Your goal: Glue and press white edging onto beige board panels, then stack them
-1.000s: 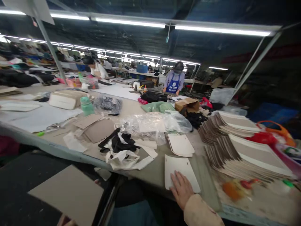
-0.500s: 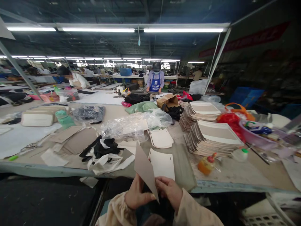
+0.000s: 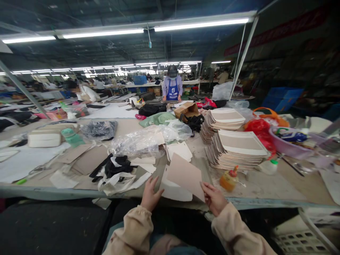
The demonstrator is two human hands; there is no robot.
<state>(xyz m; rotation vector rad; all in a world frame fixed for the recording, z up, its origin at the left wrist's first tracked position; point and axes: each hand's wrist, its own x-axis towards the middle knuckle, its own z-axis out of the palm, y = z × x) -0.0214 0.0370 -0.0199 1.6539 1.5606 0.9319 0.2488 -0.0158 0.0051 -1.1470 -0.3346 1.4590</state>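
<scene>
- Now left hand (image 3: 150,196) rests open-fingered on the white cut piece (image 3: 174,190) at the table edge (image 3: 66,193).
- Brown card (image 3: 186,175), pinched by right hand (image 3: 214,197), hovers over that piece, not yet flat; stacks (image 3: 236,148) to its right look finished.
- Half a second ago both hands held the card upright, nearer the body.

Tan cardboard sheet (image 3: 186,175) over a white card (image 3: 174,191), cream sleeves (image 3: 138,226), beige-and-white stacked boards (image 3: 239,148), orange glue bottle (image 3: 227,179) with red cap, black-and-white scraps (image 3: 117,168), grey-beige tabletop (image 3: 265,187), red bag (image 3: 259,129), mint-green cup (image 3: 69,136)
</scene>
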